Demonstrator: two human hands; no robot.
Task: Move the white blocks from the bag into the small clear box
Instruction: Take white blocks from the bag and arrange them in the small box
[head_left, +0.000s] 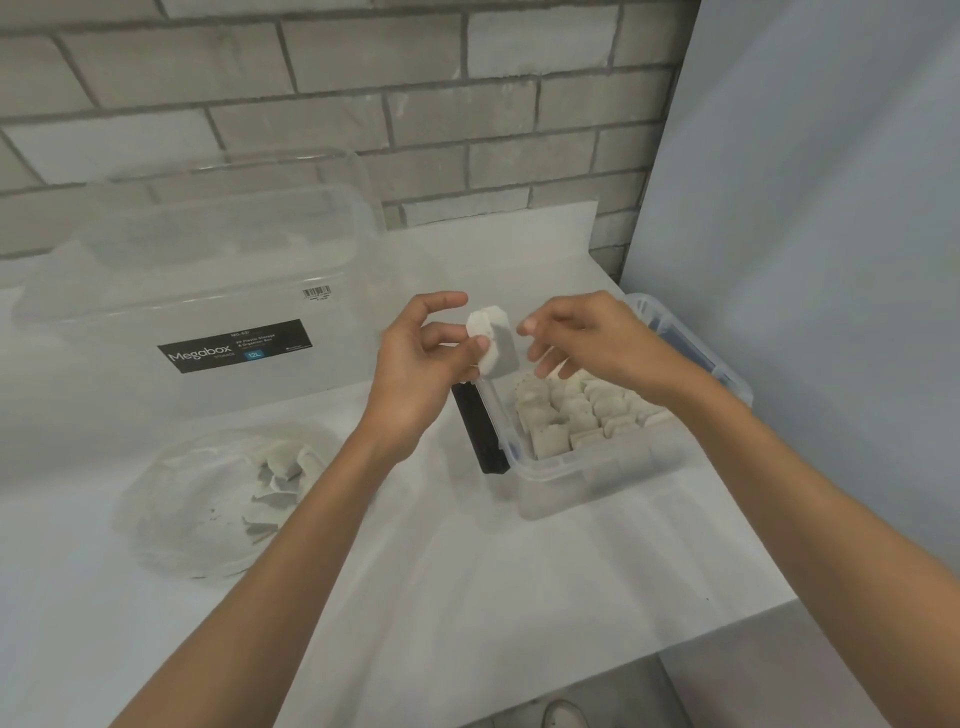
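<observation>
Left hand (415, 364) pinches one white block (493, 345) between thumb and fingers; my right hand (587, 338), at three o'clock of it, hangs with fingers loosely apart, holding nothing. Nearest, at eight o'clock, lies the bag (171, 499). At four o'clock the small clear box (597, 467) holds rows of blocks (576, 410). A big clear tub (208, 260) stands at ten o'clock.
</observation>
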